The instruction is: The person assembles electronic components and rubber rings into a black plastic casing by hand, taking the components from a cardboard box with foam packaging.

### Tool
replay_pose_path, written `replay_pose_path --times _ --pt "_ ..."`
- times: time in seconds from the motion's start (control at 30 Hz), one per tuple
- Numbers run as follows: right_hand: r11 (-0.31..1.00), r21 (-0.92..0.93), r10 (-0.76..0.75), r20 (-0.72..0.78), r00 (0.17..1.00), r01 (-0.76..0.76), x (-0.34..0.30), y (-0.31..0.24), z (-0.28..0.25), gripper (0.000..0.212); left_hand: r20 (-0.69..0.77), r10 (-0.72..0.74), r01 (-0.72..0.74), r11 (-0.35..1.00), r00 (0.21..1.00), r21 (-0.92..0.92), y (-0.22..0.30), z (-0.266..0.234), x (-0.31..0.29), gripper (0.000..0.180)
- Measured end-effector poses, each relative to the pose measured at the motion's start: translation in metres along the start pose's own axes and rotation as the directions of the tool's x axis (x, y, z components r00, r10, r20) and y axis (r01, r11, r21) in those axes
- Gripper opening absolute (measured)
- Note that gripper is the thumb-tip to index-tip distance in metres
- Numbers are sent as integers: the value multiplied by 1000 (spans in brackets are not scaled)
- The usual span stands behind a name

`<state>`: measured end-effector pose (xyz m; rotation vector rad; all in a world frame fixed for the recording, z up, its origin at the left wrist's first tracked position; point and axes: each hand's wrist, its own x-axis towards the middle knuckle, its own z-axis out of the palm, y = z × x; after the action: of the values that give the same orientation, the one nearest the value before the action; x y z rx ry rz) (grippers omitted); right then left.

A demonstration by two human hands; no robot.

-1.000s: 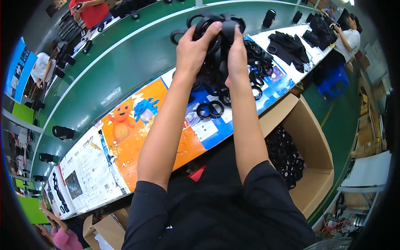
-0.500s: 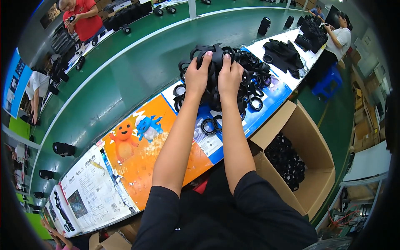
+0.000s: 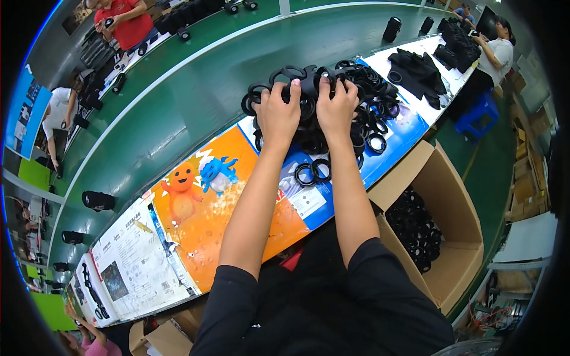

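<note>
Both of my hands are at the heap of black plastic rings (image 3: 371, 83) on the far side of the bench. My left hand (image 3: 278, 115) closes round a clump of black rings (image 3: 254, 99), some of which stick out past its fingers. Beside it, my right hand (image 3: 336, 110) grips the same clump from the other side, its fingers bent over the rings. How many rings lie between the palms is hidden. Two loose rings (image 3: 313, 172) rest on the blue sheet nearer to me, and another ring (image 3: 376, 143) lies right of my right hand.
An open cardboard box (image 3: 457, 249) with many small black parts stands right of the bench. Black cloth (image 3: 418, 77) lies on the bench's far right. A green conveyor (image 3: 196, 113) carrying black cylinders runs behind. Other people work across it and at far right; a blue stool (image 3: 478, 121) stands there.
My hands have spread slightly apart, with more fingers spread over the clump. Rings now stick out farther left of my left hand. The whole view has shifted a little.
</note>
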<state>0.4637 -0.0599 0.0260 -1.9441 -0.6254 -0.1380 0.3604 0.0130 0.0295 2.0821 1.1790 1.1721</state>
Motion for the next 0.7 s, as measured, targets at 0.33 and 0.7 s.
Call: replay_pose_path --times 0.33,0.7 --pt "967 -126 -202 162 966 223 14 15 0 47 -121 133 -91 949 984 301 1 -22 -44 42" --pt "887 -284 -130 603 787 364 65 12 -6 51 272 130 -229 900 953 372 -20 -72 -46 36"
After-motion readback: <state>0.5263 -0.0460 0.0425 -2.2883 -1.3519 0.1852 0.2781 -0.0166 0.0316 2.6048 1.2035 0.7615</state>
